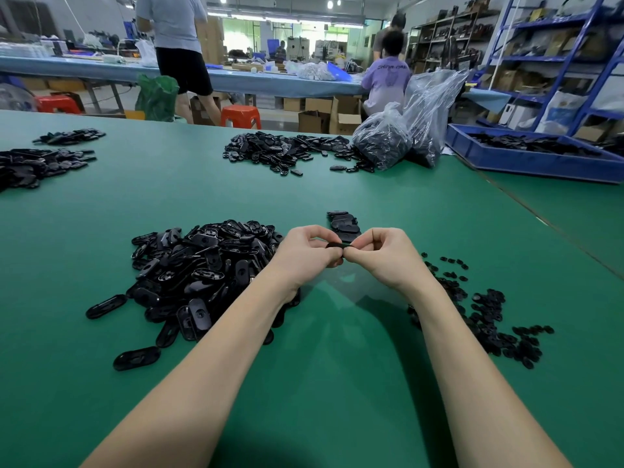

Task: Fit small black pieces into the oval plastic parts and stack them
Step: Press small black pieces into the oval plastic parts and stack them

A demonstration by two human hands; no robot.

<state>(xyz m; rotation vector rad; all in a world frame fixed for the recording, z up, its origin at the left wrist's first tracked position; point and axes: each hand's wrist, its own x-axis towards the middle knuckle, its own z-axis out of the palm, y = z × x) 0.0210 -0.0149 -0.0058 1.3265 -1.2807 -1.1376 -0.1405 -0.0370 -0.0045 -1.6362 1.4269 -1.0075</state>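
Above the green table [320,383], my left hand [305,253] and my right hand [388,253] meet, both pinching one black oval plastic part [337,245] between fingertips. Only its top edge shows; any small piece in it is hidden by my fingers. A big heap of black oval parts [199,275] lies left of my left hand. Scattered small black pieces [489,315] lie to the right of my right forearm. A short stack of oval parts [342,222] stands just behind my hands.
Further heaps of black parts lie at the far left [37,163] and far middle [287,150]. Two clear bags of parts [405,136] stand at the back right beside a blue tray [526,160]. People work at a table behind.
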